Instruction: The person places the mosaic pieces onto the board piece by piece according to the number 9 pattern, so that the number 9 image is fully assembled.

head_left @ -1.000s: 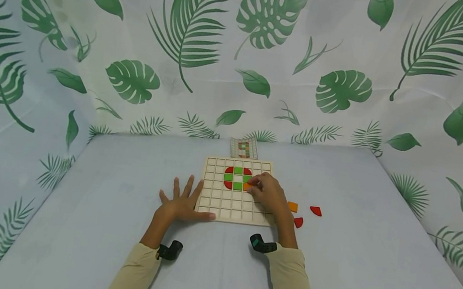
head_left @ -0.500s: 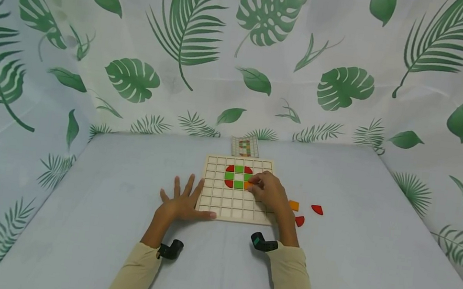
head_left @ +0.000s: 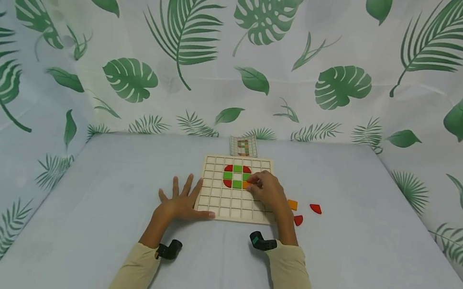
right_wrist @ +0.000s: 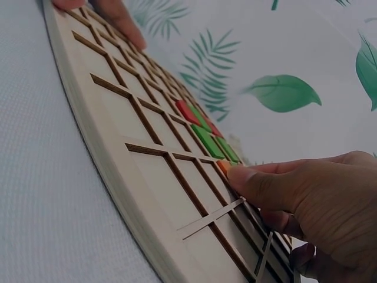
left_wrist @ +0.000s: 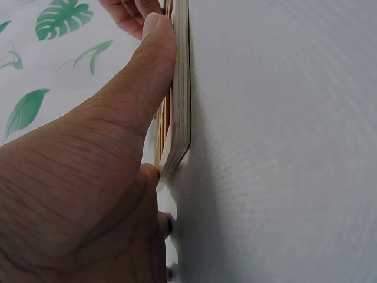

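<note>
A pale wooden grid board [head_left: 226, 203] lies flat on the table. Red rounded tiles and green square tiles [head_left: 237, 168] form a ring in its upper cells. My right hand [head_left: 268, 190] pinches an orange tile [right_wrist: 223, 167] between thumb and fingertips, at the ring's lower right corner; how fully it sits in its cell is partly hidden. My left hand [head_left: 180, 206] lies with fingers spread at the board's left side. Its thumb [left_wrist: 159, 44] rests on the front edge near the corner, and a fingertip touches the left edge.
Behind the board stands a small pattern card [head_left: 243, 146] with coloured cells. To the right of the right hand lie a loose orange square tile [head_left: 292, 205], a red quarter-round tile [head_left: 316, 208] and another red one [head_left: 298, 220]. A leaf-printed cloth [head_left: 201, 107] surrounds the table.
Both hands, the board and the tiles hold nearly the same places; only the head view shifts slightly.
</note>
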The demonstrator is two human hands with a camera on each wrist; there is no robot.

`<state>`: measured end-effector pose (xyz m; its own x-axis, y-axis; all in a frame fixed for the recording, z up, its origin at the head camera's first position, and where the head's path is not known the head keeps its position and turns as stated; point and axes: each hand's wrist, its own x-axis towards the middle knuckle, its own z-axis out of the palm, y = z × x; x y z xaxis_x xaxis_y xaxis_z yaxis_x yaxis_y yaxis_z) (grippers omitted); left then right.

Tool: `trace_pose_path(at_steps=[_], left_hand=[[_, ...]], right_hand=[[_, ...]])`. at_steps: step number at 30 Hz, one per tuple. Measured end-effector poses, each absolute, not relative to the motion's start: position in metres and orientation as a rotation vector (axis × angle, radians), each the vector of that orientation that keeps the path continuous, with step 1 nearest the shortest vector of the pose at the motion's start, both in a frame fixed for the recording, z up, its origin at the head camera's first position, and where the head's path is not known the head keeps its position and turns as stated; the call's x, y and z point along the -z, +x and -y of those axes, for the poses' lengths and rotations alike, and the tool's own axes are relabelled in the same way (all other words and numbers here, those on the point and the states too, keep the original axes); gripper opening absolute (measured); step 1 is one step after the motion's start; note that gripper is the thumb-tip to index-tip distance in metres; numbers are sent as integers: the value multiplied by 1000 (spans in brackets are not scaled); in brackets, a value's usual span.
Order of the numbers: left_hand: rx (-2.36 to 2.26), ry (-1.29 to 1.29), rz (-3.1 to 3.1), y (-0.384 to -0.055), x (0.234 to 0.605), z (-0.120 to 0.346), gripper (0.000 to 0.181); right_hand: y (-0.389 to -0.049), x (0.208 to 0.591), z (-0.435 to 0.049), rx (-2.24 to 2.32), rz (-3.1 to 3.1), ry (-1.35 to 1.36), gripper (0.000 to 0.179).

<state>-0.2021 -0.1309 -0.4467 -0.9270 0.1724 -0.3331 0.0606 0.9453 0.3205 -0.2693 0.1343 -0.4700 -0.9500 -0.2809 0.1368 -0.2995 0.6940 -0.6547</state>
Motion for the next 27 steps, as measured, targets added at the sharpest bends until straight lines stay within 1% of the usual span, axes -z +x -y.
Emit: trace_pose_path(at_steps=[9,15,27], left_hand=[[-431,170,-2734,-204,451,133,110],[-425,161,-2736,-204,450,133,109],[-453,153,-2718,-205,453,134,115]], right_hand=[[-272,470,-134,-1099,2861,503,13],[-271,466,-136,-1144,2871,522,15],[-271,465,-138,-1184,2832,537,15]])
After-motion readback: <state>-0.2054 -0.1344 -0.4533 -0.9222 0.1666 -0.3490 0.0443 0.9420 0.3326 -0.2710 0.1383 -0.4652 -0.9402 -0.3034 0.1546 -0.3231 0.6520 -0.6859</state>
